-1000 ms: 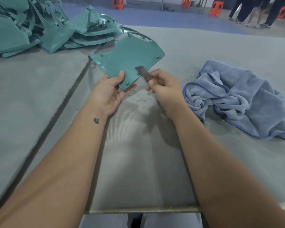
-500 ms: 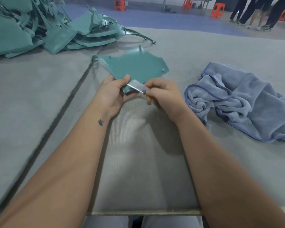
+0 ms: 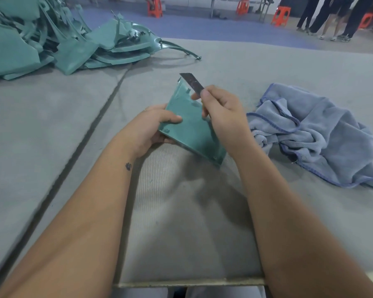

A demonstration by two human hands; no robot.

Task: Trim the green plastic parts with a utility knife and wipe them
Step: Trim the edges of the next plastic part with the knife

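The grey tabletop (image 3: 41,125) carries a heap of untrimmed green parts (image 3: 52,39) far beyond the fingers, and a blue towel (image 3: 314,134) just right of them, handy for wiping. The left hand (image 3: 151,127) clamps one green panel (image 3: 187,125) tilted up, exposing its edge; the right hand (image 3: 222,110) pinches the utility knife blade (image 3: 192,81) against the panel's top corner.

You held a flat green plastic part (image 3: 188,123) tilted above the table, the utility knife blade (image 3: 191,81) at its far tip. A blue cloth (image 3: 317,134) lay crumpled to your right, more green parts (image 3: 52,37) heaped far left.
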